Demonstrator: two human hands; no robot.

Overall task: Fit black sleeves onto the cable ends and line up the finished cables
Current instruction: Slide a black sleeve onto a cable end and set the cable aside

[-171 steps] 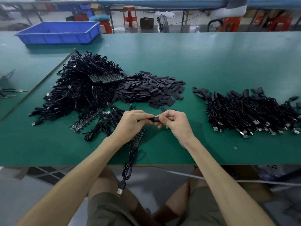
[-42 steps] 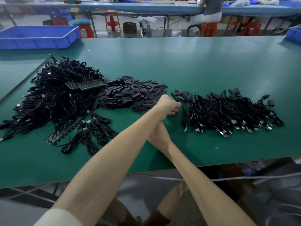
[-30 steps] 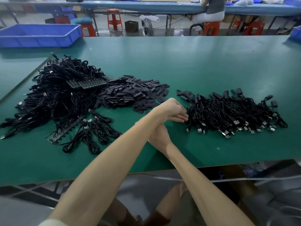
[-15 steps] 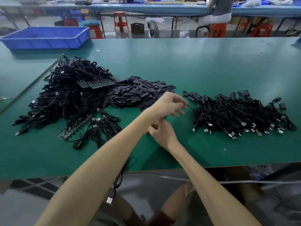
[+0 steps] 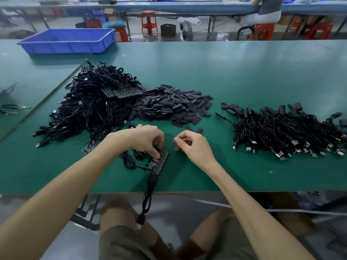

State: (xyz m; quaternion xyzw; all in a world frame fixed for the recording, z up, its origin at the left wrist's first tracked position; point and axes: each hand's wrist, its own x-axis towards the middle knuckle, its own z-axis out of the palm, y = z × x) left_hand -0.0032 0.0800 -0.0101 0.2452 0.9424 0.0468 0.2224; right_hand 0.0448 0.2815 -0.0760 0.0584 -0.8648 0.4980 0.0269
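Fingers of the left hand (image 5: 145, 140) are curled down and pinch the far end of the strip (image 5: 159, 164) that the next cables are joined to. One cable (image 5: 148, 198) trails from it over the edge of the surface (image 5: 291, 177). The right hand (image 5: 194, 147) sits just beside them, its fingers loosely curled with nothing plainly in them. A second ago the left arm was crossed over the right, reaching to the finished cables (image 5: 281, 134), which lie well to the right of both hands; now it is back. So I judge one cable delivered and a fresh one being started. The sleeves (image 5: 172, 106) wait just beyond the fingers.
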